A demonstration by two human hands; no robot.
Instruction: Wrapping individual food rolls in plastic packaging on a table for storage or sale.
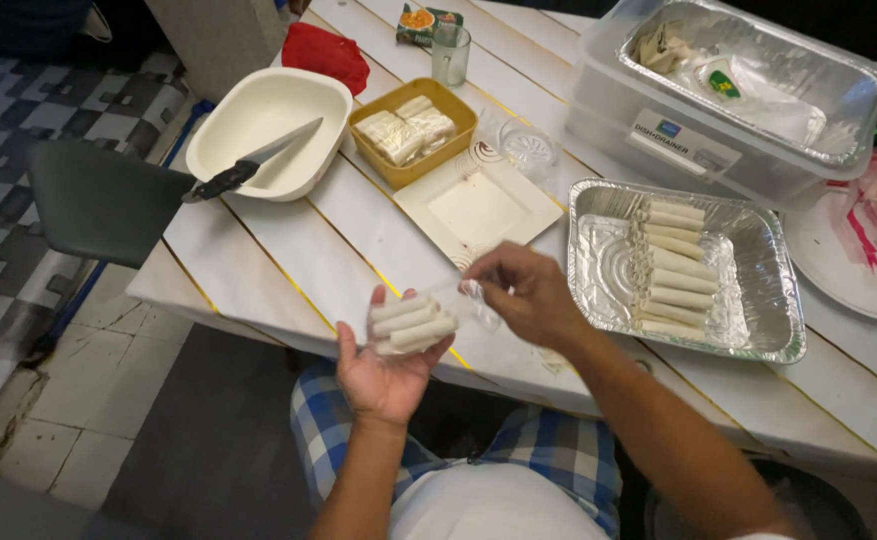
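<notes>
Three rolls (413,325) rest in the cupped left hand (386,372); the right hand (528,295) pinches their wrap (470,300), and tugging could spill them.

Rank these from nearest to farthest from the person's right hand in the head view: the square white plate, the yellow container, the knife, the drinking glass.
Measured from the right hand:
1. Square white plate, just beyond it.
2. Yellow container, farther back and left.
3. Drinking glass, at the table's far edge.
4. Knife, far left, resting across the white bowl.
</notes>
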